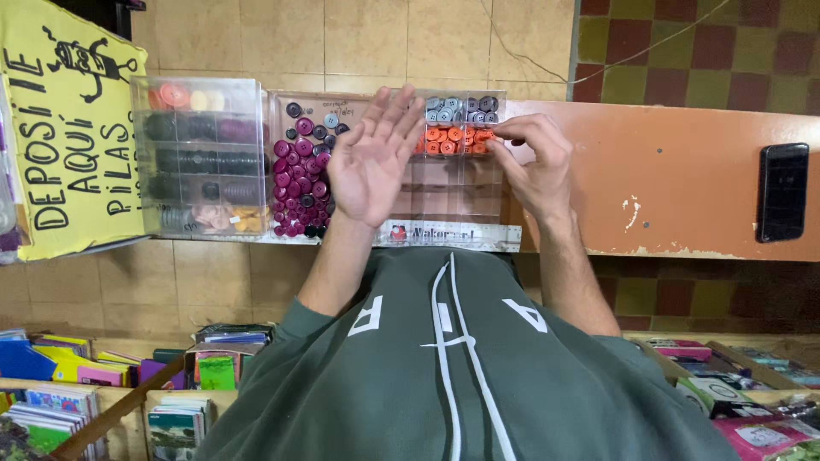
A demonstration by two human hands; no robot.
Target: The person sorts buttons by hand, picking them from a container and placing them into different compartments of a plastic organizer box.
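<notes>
While I lean over the orange counter (pixel 666 171), the risks run from one side to the other. Farthest left stands a clear stacked drawer box (pixel 201 158) of dark, red and cream buttons, just beside the open tray; a careless sweep of my forearm could knock it sideways, I think. Next comes the clear compartment tray (pixel 453 192) itself, lying flat against the wall edge of the counter. Its left section is heaped with magenta and dark buttons (pixel 299 188), piled high enough that a bump to the tray would likely spill them over the dividers.

My left hand (pixel 371 162) hovers above that heap, palm open, fingers spread, holding nothing. If it drops flat it could scatter the pile or mix colours.

Further right, the upper compartments hold grey buttons (pixel 461 108) and, below them, orange buttons (pixel 451 139). My right hand (pixel 534 166) is at the edge of the orange section, thumb and forefinger pinched together; whether a button sits between them I cannot tell, since it is too small to see. A loose pinch could let one fall into the empty cells below or roll off the counter to the book racks underneath.

Far right, a dark phone (pixel 782 192) lies well apart from all this.
</notes>
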